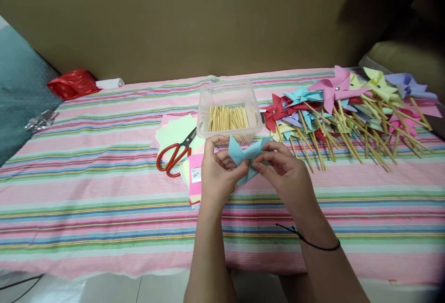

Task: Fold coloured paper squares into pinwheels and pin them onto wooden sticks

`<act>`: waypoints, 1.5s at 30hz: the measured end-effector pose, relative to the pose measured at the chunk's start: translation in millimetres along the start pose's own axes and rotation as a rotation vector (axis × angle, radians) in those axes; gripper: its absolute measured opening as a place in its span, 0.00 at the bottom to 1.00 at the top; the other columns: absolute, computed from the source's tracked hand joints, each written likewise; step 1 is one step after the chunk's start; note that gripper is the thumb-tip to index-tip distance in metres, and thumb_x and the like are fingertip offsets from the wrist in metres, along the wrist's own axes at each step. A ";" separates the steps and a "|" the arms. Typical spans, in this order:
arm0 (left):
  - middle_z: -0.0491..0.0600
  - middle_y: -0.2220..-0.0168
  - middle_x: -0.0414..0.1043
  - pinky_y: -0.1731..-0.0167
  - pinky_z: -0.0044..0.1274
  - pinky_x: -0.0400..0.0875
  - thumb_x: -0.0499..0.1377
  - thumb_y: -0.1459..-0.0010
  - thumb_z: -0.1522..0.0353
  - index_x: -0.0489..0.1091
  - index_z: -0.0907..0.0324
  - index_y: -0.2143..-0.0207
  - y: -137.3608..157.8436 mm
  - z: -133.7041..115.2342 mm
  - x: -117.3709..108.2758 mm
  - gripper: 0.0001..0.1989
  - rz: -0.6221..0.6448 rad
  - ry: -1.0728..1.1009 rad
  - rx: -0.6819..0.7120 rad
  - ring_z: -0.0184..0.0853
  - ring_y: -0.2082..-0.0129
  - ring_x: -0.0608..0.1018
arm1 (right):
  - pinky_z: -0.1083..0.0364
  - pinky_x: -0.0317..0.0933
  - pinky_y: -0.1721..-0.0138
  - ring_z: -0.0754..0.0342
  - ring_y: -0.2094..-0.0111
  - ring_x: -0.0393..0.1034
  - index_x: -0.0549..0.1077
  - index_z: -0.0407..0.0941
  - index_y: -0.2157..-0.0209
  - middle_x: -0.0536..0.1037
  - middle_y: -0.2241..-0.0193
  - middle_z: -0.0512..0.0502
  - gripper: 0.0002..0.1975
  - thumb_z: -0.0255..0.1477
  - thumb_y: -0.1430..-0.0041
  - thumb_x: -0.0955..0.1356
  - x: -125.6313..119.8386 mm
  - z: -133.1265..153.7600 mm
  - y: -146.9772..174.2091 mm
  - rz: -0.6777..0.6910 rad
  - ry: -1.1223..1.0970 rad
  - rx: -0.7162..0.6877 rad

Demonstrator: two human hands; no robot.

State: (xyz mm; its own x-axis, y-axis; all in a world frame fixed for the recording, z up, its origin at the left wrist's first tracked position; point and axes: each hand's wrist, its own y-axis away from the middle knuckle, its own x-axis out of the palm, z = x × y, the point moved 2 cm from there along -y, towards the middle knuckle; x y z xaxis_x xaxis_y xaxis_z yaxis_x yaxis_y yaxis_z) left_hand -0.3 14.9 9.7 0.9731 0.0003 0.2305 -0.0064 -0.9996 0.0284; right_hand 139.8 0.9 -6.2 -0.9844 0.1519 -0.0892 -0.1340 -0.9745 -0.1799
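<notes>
Between my two hands is a light blue paper pinwheel [237, 153], its blades folded in toward the middle. My left hand [219, 168] grips its left side, with the thumb pressed near the centre. The thumb and fingers of my right hand [287, 166] pinch at the centre and right side, where a small pin head seems to show. No stick is visible on this pinwheel. Just beyond my hands stands a clear plastic box [229, 89] holding many short wooden sticks [227, 118]. Scissors with red handles [177, 151] lie left of my left hand.
Coloured paper squares [175, 132] lie under the scissors, and another paper stack [195, 187] sits beside my left wrist. Finished pinwheels on sticks [336, 91] are heaped at right. A red plastic bag [74, 84] and a clear packet [41, 121] lie far left on the striped cloth [104, 192].
</notes>
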 end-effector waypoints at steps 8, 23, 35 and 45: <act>0.38 0.79 0.72 0.80 0.16 0.65 0.65 0.57 0.75 0.55 0.54 0.60 1.0 -0.8 0.0 0.25 0.003 -0.027 -0.006 0.24 0.83 0.71 | 0.48 0.60 0.50 0.49 0.52 0.65 0.78 0.51 0.74 0.68 0.59 0.49 0.03 0.28 0.50 0.73 -0.7 -3.5 -1.0 0.005 -0.016 -0.014; 0.37 0.79 0.70 0.80 0.16 0.64 0.65 0.57 0.75 0.54 0.53 0.61 0.8 -1.4 -0.2 0.25 0.013 -0.048 -0.009 0.25 0.83 0.71 | 0.50 0.65 0.56 0.49 0.54 0.68 0.78 0.49 0.74 0.70 0.59 0.47 0.01 0.28 0.51 0.73 -1.2 0.4 0.9 -0.027 0.042 0.019; 0.37 0.79 0.70 0.78 0.16 0.67 0.65 0.57 0.75 0.54 0.53 0.62 0.5 -2.9 0.3 0.24 0.013 -0.025 0.002 0.25 0.81 0.72 | 0.52 0.70 0.62 0.51 0.59 0.72 0.72 0.47 0.71 0.73 0.62 0.48 0.09 0.27 0.53 0.75 6.5 3.5 2.8 -0.120 -0.170 -0.028; 0.40 0.75 0.72 0.76 0.16 0.67 0.65 0.58 0.76 0.60 0.56 0.62 -0.5 -3.9 1.8 0.21 0.049 -0.011 0.007 0.24 0.78 0.73 | 0.57 0.69 0.71 0.56 0.72 0.75 0.60 0.50 0.62 0.79 0.74 0.56 0.28 0.26 0.61 0.78 7.0 2.8 2.2 -0.128 -0.360 0.151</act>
State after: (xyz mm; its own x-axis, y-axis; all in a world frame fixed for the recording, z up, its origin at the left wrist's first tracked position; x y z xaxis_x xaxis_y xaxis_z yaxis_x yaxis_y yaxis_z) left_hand 0.5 15.6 14.0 0.9741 -0.0487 0.2208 -0.0523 -0.9986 0.0103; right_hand 132.3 -0.7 -4.4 -0.9321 0.2324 0.2779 -0.2473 -0.9688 -0.0192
